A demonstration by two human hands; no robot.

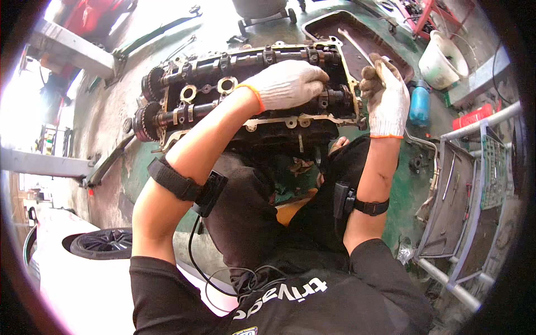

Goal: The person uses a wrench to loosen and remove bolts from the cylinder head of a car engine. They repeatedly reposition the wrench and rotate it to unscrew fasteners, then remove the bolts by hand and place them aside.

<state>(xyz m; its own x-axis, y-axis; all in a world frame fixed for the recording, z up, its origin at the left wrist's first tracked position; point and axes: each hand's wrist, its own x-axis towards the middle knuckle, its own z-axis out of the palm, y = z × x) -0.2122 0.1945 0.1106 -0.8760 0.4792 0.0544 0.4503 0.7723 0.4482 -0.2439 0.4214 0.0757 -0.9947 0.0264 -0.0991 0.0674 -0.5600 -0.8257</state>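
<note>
On a green-painted workshop floor (pixel 405 184), seen from the head camera, a grimy, dark metal engine cylinder head (pixel 245 95) with two exposed camshafts and toothed sprockets at its left end sits just ahead of the person's knees. Its surface is black with oil, its pale gasket edge showing along the near side, and round silver openings sit between the two shafts. The left hand (pixel 287 84), in a white knit glove with an orange cuff, lies on top of the right part of the head, fingers curled down onto the near camshaft; whether it grasps a part or a tool cannot be told. The right hand (pixel 385 95), in a soiled glove of the same kind, is clenched at the head's right end, what it holds hidden. A blue plastic bottle (pixel 419 103) lies just beside that hand, a white bucket (pixel 444 61) beyond it. A grey metal tool trolley (pixel 469 190) stands to the right, a black car wheel (pixel 106 243) at lower left.
</note>
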